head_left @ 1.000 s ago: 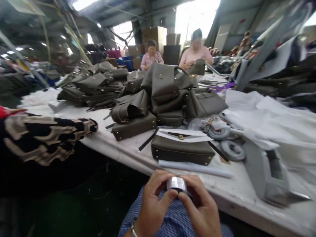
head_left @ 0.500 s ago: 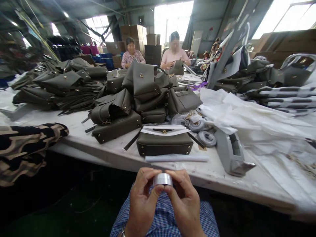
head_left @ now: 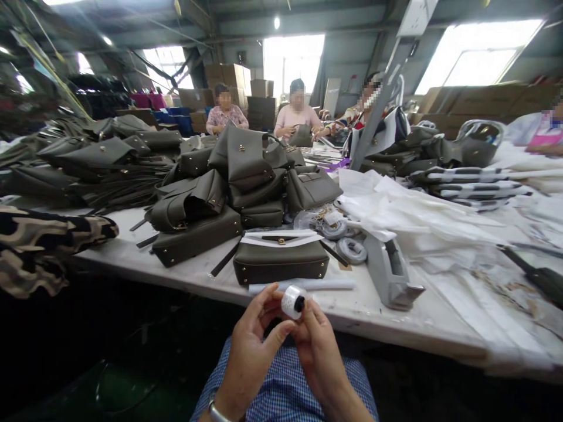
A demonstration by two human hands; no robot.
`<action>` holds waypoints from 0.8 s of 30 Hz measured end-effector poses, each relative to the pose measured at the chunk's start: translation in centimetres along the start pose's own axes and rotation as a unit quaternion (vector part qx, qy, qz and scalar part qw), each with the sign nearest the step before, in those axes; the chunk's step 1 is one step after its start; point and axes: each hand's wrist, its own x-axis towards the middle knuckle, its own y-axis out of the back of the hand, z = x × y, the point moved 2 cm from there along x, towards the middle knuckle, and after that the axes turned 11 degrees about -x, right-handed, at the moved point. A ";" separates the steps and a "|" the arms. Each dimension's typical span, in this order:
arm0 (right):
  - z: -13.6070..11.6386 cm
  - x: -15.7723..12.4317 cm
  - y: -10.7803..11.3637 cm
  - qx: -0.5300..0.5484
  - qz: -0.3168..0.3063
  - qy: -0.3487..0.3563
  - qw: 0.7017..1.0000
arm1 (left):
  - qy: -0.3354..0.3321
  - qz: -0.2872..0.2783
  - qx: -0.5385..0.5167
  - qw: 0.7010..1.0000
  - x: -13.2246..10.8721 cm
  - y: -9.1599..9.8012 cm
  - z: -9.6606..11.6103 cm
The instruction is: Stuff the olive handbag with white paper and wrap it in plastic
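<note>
Both my hands are raised in front of my lap, just before the table edge. My left hand and my right hand pinch a small white roll of tape between their fingertips. The roll is tilted so its dark core faces me. Right behind it on the white table stands an olive-green handbag with white paper across its top, and a rolled white sheet lies along the bag's front.
A grey tape dispenser and loose tape rolls sit right of the bag. Piled olive handbags fill the table's middle and left, white wrapping paper the right. Several other people work at the far end. A patterned sleeve rests at left.
My hands have lifted the roll higher and turned it, so its dark core now faces me. The camera view has swung to the right.
</note>
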 end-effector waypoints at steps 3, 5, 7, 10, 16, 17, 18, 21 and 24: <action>-0.6 -0.3 0.0 0.042 -0.008 -0.018 0.999 | -0.003 -0.040 0.049 0.998 0.1 0.1 0.3; -0.8 -0.5 0.2 0.050 -0.013 -0.015 0.999 | -0.027 -0.069 0.111 0.991 0.2 0.1 0.9; -1.0 -0.6 0.6 0.043 -0.016 -0.007 0.999 | -0.063 -0.084 0.183 0.977 0.3 0.0 1.7; -1.3 -0.7 1.1 0.019 0.002 0.005 1.000 | -0.115 -0.087 0.262 0.954 0.5 -0.2 2.8; -2.1 -1.2 1.7 -0.043 0.024 0.018 0.999 | -0.154 -0.091 0.288 0.941 0.9 -1.1 3.8; -2.2 -1.3 1.7 -0.049 0.021 0.023 0.998 | -0.155 -0.094 0.289 0.940 0.9 -1.2 3.8; -2.3 -1.4 1.8 -0.050 0.018 0.029 0.998 | -0.160 -0.099 0.291 0.938 0.8 -1.3 3.8; -2.4 -1.4 2.1 -0.028 0.004 0.033 0.999 | -0.185 -0.119 0.305 0.927 0.4 -1.7 3.7; -2.3 -1.4 2.6 -0.026 0.013 0.019 0.999 | -0.173 -0.126 0.312 0.926 0.4 -1.9 3.3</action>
